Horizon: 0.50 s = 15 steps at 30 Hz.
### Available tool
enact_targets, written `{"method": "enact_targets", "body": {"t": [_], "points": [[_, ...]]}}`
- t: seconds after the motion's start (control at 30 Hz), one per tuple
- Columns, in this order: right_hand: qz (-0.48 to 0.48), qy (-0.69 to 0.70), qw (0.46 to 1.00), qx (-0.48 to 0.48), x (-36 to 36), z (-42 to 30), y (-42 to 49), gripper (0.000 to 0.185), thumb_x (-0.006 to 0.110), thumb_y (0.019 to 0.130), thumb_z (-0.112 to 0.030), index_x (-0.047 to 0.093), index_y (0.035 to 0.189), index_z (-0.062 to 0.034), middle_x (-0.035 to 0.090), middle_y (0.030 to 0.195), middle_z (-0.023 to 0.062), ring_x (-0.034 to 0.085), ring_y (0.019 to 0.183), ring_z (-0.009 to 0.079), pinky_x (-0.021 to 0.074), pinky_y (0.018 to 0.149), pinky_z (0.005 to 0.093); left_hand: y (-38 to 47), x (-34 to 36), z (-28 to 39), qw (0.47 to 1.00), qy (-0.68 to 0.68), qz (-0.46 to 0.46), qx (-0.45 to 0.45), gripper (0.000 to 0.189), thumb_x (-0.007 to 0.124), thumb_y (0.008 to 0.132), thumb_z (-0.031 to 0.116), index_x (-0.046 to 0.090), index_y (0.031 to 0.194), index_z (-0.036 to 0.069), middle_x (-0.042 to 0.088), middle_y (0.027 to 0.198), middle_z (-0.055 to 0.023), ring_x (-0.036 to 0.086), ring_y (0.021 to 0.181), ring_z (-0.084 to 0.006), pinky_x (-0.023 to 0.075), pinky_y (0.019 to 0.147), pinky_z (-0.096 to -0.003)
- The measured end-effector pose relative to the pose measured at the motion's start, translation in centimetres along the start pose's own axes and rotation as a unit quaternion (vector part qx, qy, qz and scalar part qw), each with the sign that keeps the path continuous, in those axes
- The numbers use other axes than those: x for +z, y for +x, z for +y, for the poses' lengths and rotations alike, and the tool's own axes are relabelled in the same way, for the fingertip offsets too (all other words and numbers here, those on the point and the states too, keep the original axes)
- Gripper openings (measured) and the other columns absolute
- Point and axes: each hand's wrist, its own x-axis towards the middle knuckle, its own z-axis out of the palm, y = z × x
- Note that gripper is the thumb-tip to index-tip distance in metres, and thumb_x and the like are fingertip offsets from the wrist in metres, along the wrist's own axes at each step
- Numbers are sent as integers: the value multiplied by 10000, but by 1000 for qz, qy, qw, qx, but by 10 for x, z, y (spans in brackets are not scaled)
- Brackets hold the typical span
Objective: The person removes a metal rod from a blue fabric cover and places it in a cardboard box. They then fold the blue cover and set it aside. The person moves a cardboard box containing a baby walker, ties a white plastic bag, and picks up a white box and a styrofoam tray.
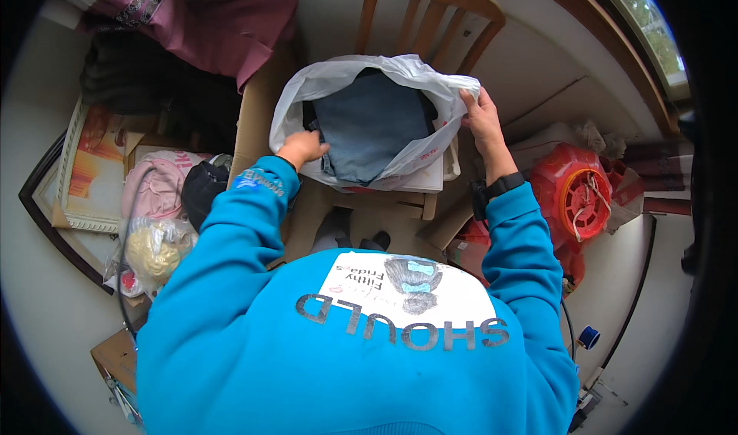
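Note:
A white plastic bag (369, 63) with red print stands wide-mouthed on the seat of a wooden chair (433, 17). Folded dark blue-grey cloth (372, 126) fills its mouth, with black fabric partly showing around it. My right hand (484, 117) pinches the bag's rim at the right between thumb and fingers. At the near left of the mouth, my left hand (304, 147) has its fingers curled at the rim, beside the cloth's edge. Whether those fingers grip the bag or the cloth is hidden. A white box (424, 178) shows under the bag.
Left of the chair stands a cardboard box (253, 106). Beyond it are framed pictures (95, 164), a pink bundle (155, 190) and dark cloth (144, 71). A red plastic lantern-like object (568, 190) is at the right, near my forearm. A window (646, 25) is at upper right.

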Motion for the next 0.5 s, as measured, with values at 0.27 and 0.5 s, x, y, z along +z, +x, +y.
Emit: {"method": "enact_targets", "body": {"t": [0.27,0.5], "points": [[-67,-36,997,-23,-23,-38,6,230,533,799,-220,631,854,-20,638,835,54,557,776,137,424,744,272,-57,-34,1,943,-157,-192,220,332,622,757,328,600,947,57,591,878,-82,554,799,-203,441,706,-328],[-151,78,984,61,-11,-97,38,200,569,784,-241,603,769,-45,478,573,2,461,542,115,416,572,280,-97,-156,-2,929,-290,-10,229,332,603,681,104,497,996,82,506,738,-27,487,689,-111,420,642,-265]]}}
